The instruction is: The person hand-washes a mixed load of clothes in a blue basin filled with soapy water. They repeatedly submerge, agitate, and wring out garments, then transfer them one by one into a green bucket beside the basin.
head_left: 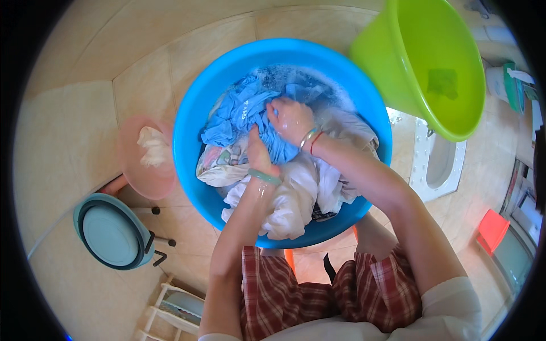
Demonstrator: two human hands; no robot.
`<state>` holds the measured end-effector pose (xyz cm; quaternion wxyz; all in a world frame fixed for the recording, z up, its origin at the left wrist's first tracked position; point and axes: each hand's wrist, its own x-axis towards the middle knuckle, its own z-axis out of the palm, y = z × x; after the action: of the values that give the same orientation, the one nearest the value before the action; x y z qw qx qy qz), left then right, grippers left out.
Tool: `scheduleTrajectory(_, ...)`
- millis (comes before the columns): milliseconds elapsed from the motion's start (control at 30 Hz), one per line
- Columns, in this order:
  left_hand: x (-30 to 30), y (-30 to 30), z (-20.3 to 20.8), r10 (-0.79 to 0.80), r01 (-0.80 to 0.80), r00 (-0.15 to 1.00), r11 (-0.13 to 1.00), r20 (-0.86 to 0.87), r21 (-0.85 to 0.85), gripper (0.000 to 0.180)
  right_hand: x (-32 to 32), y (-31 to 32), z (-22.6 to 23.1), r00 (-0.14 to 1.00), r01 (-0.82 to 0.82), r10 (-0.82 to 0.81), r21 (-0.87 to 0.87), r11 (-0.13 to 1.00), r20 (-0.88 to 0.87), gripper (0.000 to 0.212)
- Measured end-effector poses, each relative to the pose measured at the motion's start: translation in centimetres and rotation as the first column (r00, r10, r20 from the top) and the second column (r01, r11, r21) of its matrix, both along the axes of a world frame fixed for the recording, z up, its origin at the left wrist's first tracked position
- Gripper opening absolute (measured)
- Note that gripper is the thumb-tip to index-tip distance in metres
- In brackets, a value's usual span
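Note:
A large blue basin [187,153] holds soapy water and a heap of wet laundry. In it lies a light blue garment [239,111] with a small white print, bunched toward the far left. My right hand [293,119], fingers curled, is closed on a fold of that garment. Just nearer, my left hand [261,153] grips its lower edge with the thumb up; its fingers are mostly hidden by the cloth. White cloth [290,199] is piled near my wrists, and a patterned cloth [219,159] sits by the left wall of the basin.
A green tub [404,62] stands tilted at the far right, beside a white squat toilet [441,162]. At left are a pink basin [148,182] with a pale cloth [152,146] and a grey-green folding basin [111,233]. A white rack [153,312] is at the near left.

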<state>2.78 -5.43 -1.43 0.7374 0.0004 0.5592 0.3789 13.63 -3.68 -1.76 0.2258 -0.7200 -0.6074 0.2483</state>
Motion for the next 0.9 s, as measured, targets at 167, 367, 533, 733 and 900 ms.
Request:
scheduleTrajectory(167,-2.1,-2.5,-2.5,-0.138,-0.312,0.775,0.765,0.617,0.564,0.044,-5.4,-6.1,6.5,0.926,-0.210,0.258,0.191,0.959,-0.276,0.017)
scheduleTrajectory(367,-0.3,0.4,1.8,0.001,-0.007,0.997,0.997,0.074,0.075,0.047,3.2,1.0,-2.3,0.986,-0.147,0.145,0.018,0.989,0.086,0.021)
scheduleTrajectory(533,-2.8,2.3,-0.6,-0.067,0.065,0.998,0.988,0.009,0.138,0.052,5.1,0.8,-2.8,0.991,0.134,-0.134,0.273,0.953,-0.021,0.031)
scheduleTrajectory(733,-0.6,3.9,-1.0,-0.216,0.212,0.976,0.973,0.037,0.090,0.049,6.8,1.2,-3.3,0.999,0.036,-0.020,-0.422,0.906,0.042,0.020)
scheduleTrajectory(900,-4.7,3.4,-3.0,-0.225,0.201,0.909,0.974,0.351,0.106,0.051,-0.6,-3.1,4.9,0.965,-0.116,0.161,0.217,0.969,-0.205,0.013)
